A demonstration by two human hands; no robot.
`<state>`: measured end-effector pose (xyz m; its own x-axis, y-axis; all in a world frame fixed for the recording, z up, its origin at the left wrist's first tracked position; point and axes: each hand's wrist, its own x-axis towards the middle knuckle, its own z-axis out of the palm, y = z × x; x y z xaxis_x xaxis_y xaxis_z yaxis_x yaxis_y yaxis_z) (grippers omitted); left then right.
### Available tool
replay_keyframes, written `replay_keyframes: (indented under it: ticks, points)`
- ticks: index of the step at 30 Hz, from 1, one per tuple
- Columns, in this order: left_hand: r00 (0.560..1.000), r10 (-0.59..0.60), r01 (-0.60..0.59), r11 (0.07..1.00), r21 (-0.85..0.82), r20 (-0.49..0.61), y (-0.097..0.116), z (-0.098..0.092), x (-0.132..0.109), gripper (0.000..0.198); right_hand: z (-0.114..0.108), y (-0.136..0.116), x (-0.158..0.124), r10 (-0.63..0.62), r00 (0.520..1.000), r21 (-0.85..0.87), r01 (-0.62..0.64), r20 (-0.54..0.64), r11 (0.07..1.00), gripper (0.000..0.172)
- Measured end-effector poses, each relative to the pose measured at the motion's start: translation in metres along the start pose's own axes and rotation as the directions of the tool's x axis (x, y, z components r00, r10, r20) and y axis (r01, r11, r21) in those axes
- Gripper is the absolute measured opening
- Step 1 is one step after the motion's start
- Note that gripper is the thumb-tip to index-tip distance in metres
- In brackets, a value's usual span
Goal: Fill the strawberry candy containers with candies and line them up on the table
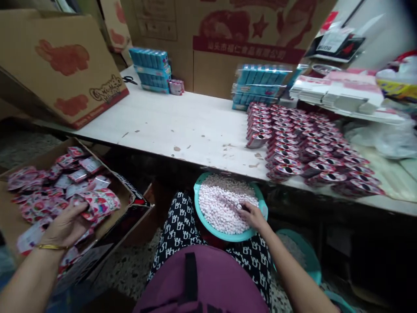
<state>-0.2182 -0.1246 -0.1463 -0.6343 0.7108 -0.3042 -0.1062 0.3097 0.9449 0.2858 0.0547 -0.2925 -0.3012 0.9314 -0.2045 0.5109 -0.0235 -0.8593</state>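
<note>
On the lap: a teal basin [199, 204] heaped with small pink-white candies [221, 204] rests on the knees, just below the counter [182, 126] edge.
Right hand [252, 216]: sits in the basin on the candies, fingers [243, 208] curled down into them; whether they pinch any I cannot tell.
Left hand [67, 226]: reaches into the cardboard box [19, 217] at the left, fingers closing over a pink strawberry-print packet [97, 204] among the loose packets.
Risk, basin: it balances on the lap with no hand on its rim; a knee shift or a hard scoop would likely tip it and send candies to the floor.
Risk, reach: both arms spread wide apart, so a twist toward the box could tilt the basin.
Risk, filled cups: rows of filled cups [306, 143] stand close to the counter's front edge; a bump may knock some off.
Count, basins: one on the lap; a second shows partly by the right knee.
Count, candies: far too many to count.
Count, packets: dozens, jumbled.
Count, cups: several dozen in rows.
Count, blue box stacks: two [151, 69] [257, 84].
</note>
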Motion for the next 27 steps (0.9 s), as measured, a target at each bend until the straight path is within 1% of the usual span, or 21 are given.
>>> replay_keyframes:
  ticks: [1,2,4,6,7,8,9,12,13,14,15,16,17,18,19,20,21,23,25,26,27]
  points:
    - [0.989,-0.052,0.078,0.979,-0.190,0.136,0.005,0.019,-0.011,0.036,-0.003,-0.001,-0.001,-0.025,1.000,0.007,0.025,0.001,1.000,0.038]
    - [0.956,-0.078,0.176,0.924,-0.339,0.283,0.008,0.042,-0.022,0.038,-0.006,-0.003,-0.002,-0.051,0.999,0.011,0.051,-0.002,0.999,0.037]
    - [0.850,-0.054,0.347,0.806,-0.480,0.524,0.007,0.097,-0.038,0.042,-0.013,-0.007,-0.006,-0.081,0.997,0.020,0.081,-0.002,0.997,0.036]
    - [0.722,0.011,0.466,0.731,-0.499,0.692,-0.002,0.152,-0.046,0.050,-0.021,-0.015,-0.011,-0.081,0.997,0.026,0.081,-0.001,0.996,0.035]
    - [0.668,0.017,0.511,0.717,-0.475,0.744,-0.009,0.177,-0.047,0.053,-0.026,-0.020,-0.013,-0.080,0.997,0.026,0.080,0.001,0.996,0.034]
    - [0.631,0.011,0.537,0.716,-0.446,0.776,-0.015,0.199,-0.047,0.056,-0.031,-0.026,-0.016,-0.083,0.997,0.023,0.083,0.006,0.996,0.034]
    - [0.613,-0.005,0.545,0.727,-0.418,0.790,-0.022,0.219,-0.047,0.057,-0.036,-0.032,-0.019,-0.091,0.996,0.018,0.091,0.014,0.996,0.033]
    - [0.612,-0.083,0.502,0.809,-0.306,0.786,-0.039,0.264,-0.044,0.052,-0.052,-0.050,-0.026,-0.123,0.991,0.001,0.123,0.051,0.992,0.034]
    - [0.614,-0.114,0.463,0.853,-0.240,0.781,-0.042,0.275,-0.042,0.052,-0.057,-0.055,-0.027,-0.128,0.990,-0.003,0.129,0.060,0.992,0.034]
    - [0.629,-0.141,0.394,0.906,-0.157,0.765,-0.044,0.284,-0.041,0.053,-0.062,-0.059,-0.028,-0.132,0.989,-0.007,0.132,0.064,0.991,0.034]
    - [0.660,-0.151,0.281,0.958,-0.056,0.736,-0.044,0.292,-0.039,0.055,-0.066,-0.062,-0.028,-0.133,0.989,-0.014,0.135,0.068,0.991,0.034]
    - [0.707,-0.126,0.117,0.991,0.060,0.696,-0.044,0.298,-0.036,0.056,-0.070,-0.064,-0.028,-0.134,0.988,-0.023,0.136,0.071,0.990,0.034]
    - [0.751,-0.059,-0.082,0.980,0.182,0.658,-0.043,0.304,-0.034,0.056,-0.072,-0.065,-0.028,-0.135,0.988,-0.036,0.138,0.075,0.990,0.034]
    - [0.774,0.029,-0.281,0.911,0.302,0.632,-0.041,0.308,-0.032,0.056,-0.075,-0.067,-0.027,-0.137,0.988,-0.049,0.141,0.078,0.989,0.034]
    - [0.772,0.111,-0.445,0.798,0.407,0.626,-0.040,0.312,-0.030,0.055,-0.076,-0.068,-0.026,-0.141,0.986,-0.064,0.146,0.084,0.987,0.034]
    - [0.749,0.171,-0.566,0.668,0.483,0.641,-0.038,0.315,-0.029,0.052,-0.077,-0.071,-0.026,-0.147,0.985,-0.082,0.155,0.092,0.985,0.034]
    - [0.715,0.208,-0.650,0.548,0.526,0.667,-0.037,0.318,-0.029,0.048,-0.077,-0.074,-0.025,-0.156,0.982,-0.104,0.167,0.105,0.981,0.034]
    - [0.651,0.248,-0.748,0.365,0.554,0.717,-0.036,0.323,-0.031,0.037,-0.076,-0.083,-0.024,-0.172,0.975,-0.174,0.196,0.142,0.965,0.032]
    - [0.591,0.278,-0.806,0.237,0.542,0.757,-0.038,0.328,-0.034,0.027,-0.074,-0.096,-0.023,-0.163,0.970,-0.322,0.214,0.179,0.922,0.031]
    - [0.572,0.288,-0.820,0.197,0.537,0.768,-0.039,0.331,-0.036,0.025,-0.073,-0.103,-0.024,-0.147,0.970,-0.422,0.217,0.193,0.880,0.030]
    - [0.565,0.290,-0.825,0.175,0.538,0.772,-0.041,0.333,-0.038,0.026,-0.072,-0.110,-0.024,-0.127,0.971,-0.526,0.218,0.204,0.822,0.030]
